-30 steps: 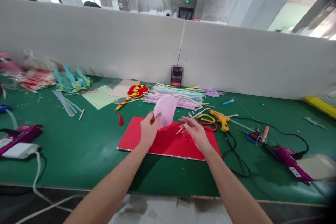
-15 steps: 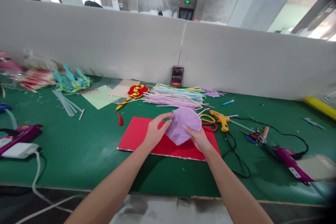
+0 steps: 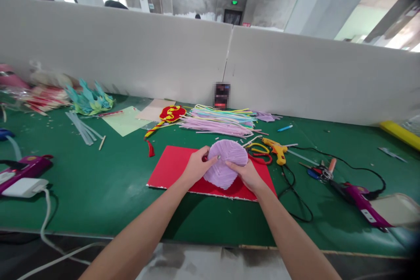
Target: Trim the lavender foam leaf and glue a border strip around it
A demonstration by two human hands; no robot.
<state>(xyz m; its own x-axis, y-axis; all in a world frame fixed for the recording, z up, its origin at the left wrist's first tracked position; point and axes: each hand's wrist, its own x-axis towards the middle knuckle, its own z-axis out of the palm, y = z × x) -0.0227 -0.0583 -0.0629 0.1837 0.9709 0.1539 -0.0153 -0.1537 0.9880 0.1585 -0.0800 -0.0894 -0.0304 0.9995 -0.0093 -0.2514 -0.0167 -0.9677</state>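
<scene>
A green worktop (image 3: 121, 216) runs across the view, backed by a pale partition (image 3: 114, 48). Near its front edge lies a flat red board (image 3: 170, 164) with a ragged white edge. Beyond the board is a loose bundle of pastel pipe cleaners (image 3: 219, 123), mostly lilac on the near side.

Between the bundle and the person, a ribbed lilac petal-shaped panel (image 3: 225, 177) is held over the board, rounded at the top and pointed toward the person; whether it touches the board cannot be told. It looks light, fuzzy and grippy rather than slippery, probably bendable, with ribs that could part if twisted. Opposite side edges seem the best hold, thumbs spread flat over the ribs.

The left hand (image 3: 196, 168) pinches its left side, thumb on the face, fingers at the edge; the right hand (image 3: 250, 176) grips the right side, thumb likewise on the face.

To the right lie a yellow glue gun (image 3: 278, 152), scissors (image 3: 265, 158) with red and yellow handles, and a blue pen (image 3: 285, 128).
</scene>
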